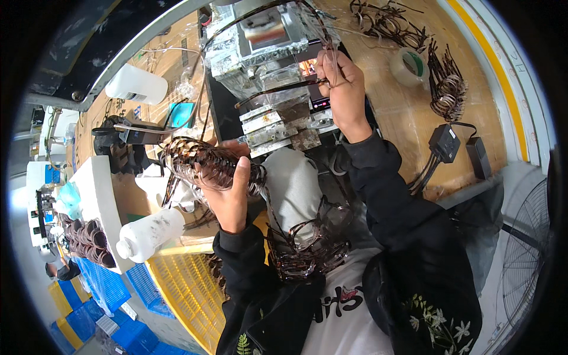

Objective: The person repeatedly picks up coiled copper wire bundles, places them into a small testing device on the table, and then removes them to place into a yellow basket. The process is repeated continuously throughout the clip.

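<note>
My left hand (229, 201) is wrapped round a stack of nested brown tortoiseshell eyeglass frames (192, 155), thumb on the near side. The stack lies left of a grimy metal machine (225, 64). My right hand (344, 89) is raised at the machine's right side, fingers pinched on a single eyeglass frame (278, 90). One dark temple of that frame reaches left across the machine's front; a second dark strip arches above it. The rims at my fingertips are partly hidden. More tortoiseshell frames (307, 254) rest in my lap on grey cloth.
Loose frames (390, 26), a tape roll (409, 65) and black power adapters (444, 144) lie on the right of the bench. On the left are a white jug (137, 84), a white bottle (151, 235) and a yellow basket (180, 293). A fan (525, 242) stands right.
</note>
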`<state>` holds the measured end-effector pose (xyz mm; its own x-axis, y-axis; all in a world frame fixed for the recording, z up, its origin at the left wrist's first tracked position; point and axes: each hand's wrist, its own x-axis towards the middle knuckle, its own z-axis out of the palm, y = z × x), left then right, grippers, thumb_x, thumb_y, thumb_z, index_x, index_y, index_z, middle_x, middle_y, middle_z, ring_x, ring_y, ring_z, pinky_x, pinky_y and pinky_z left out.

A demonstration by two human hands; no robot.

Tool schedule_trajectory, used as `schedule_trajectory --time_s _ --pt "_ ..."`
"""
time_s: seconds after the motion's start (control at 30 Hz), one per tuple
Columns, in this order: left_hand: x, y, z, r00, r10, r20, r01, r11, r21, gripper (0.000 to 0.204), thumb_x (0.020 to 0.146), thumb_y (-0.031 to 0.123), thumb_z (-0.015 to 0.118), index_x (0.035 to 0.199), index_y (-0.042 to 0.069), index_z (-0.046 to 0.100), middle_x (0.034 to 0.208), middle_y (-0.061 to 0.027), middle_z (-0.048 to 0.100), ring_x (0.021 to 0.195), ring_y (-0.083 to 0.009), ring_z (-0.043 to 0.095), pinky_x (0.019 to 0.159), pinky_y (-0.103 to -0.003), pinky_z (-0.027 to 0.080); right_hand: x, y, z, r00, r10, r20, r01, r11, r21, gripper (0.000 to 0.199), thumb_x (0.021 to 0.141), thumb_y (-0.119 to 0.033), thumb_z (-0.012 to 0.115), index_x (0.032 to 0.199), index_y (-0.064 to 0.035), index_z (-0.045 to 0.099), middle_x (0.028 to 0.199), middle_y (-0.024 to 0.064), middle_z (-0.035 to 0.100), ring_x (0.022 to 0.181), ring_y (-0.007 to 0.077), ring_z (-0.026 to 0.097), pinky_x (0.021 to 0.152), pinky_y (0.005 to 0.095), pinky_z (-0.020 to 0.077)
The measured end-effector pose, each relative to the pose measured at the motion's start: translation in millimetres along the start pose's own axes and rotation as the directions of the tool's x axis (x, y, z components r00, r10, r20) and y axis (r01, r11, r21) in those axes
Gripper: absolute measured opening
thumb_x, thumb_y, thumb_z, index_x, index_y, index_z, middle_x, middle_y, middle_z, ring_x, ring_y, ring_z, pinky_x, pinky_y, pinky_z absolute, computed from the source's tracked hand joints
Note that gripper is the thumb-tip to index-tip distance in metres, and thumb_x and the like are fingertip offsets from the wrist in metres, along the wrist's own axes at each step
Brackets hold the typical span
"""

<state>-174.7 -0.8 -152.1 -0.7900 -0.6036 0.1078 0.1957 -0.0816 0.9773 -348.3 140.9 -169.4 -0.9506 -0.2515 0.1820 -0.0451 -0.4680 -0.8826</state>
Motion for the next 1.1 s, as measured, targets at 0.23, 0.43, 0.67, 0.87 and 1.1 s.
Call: schedule_trajectory --time_s 0.23,0.43,0.67,0.87,1.1 --pt "1.2 1.1 5.8 0.998 0.062 -0.015 -0.059 0.989 0.136 0.044 0.085 0.004 0.056 0.124 -0.004 0.037 0.084 -0.0130 0.062 0.073 -0.0163 0.059 0.072 -0.027 0.045 4.1 7.2 2.4 0.995 -0.052 -0.084 0.037 0.985 -0.169 0.022 0.096 -0.018 0.048 0.091 0.0009 0.059 0.067 -0.0064 0.048 0.058 0.0033 0.032 0.051 0.0221 0.0280" --pt "26.4 27.8 5.1 0.993 0.112 0.021 -0.110 0.990 -0.091 0.038 0.091 0.012 0.049 0.125 -0.003 0.040 0.078 -0.0137 0.054 0.064 -0.0221 0.058 0.061 -0.036 0.053 -15.5 -7.0 8.5 0.985 -0.163 -0.053 0.161 0.986 -0.030 0.021 0.096 -0.017 0.047 0.096 0.0002 0.059 0.070 -0.0037 0.052 0.056 0.0024 0.036 0.049 0.0201 0.0298" --pt "21.6 58.1 14.0 0.994 -0.093 0.052 0.106 0.911 -0.399 0.087 0.084 0.074 0.028 0.120 -0.004 0.044 0.081 -0.0128 0.058 0.067 -0.0216 0.056 0.061 -0.033 0.050 -64.6 -28.1 19.4 0.826 -0.551 0.121 0.539 0.707 -0.459 0.019 0.096 -0.017 0.048 0.092 0.0002 0.056 0.067 0.0043 0.050 0.052 0.0108 0.042 0.047 0.0247 0.0342" --pt "15.8 58.5 33.1 0.997 0.063 0.044 -0.045 0.943 -0.329 0.087 0.082 0.076 0.022 0.117 0.000 0.042 0.082 -0.0158 0.058 0.070 -0.0216 0.058 0.065 -0.033 0.050 -79.7 -37.9 41.6 0.690 -0.656 0.306 0.675 0.430 -0.600 0.008 0.085 -0.001 0.056 0.092 0.0023 0.058 0.059 0.0079 0.050 0.044 0.0189 0.047 0.041 0.0299 0.0342" --pt "-0.8 57.4 46.6 0.936 0.323 0.137 -0.276 0.919 -0.280 0.088 0.068 0.025 0.081 0.133 0.001 0.027 0.101 -0.0148 0.056 0.091 -0.0240 0.059 0.082 -0.037 0.050 -99.4 -44.3 43.4 0.795 -0.535 0.286 0.587 0.561 -0.583 0.011 0.082 0.000 0.058 0.093 0.0013 0.060 0.072 0.0129 0.060 0.058 0.0293 0.060 0.051 0.0323 0.0471"
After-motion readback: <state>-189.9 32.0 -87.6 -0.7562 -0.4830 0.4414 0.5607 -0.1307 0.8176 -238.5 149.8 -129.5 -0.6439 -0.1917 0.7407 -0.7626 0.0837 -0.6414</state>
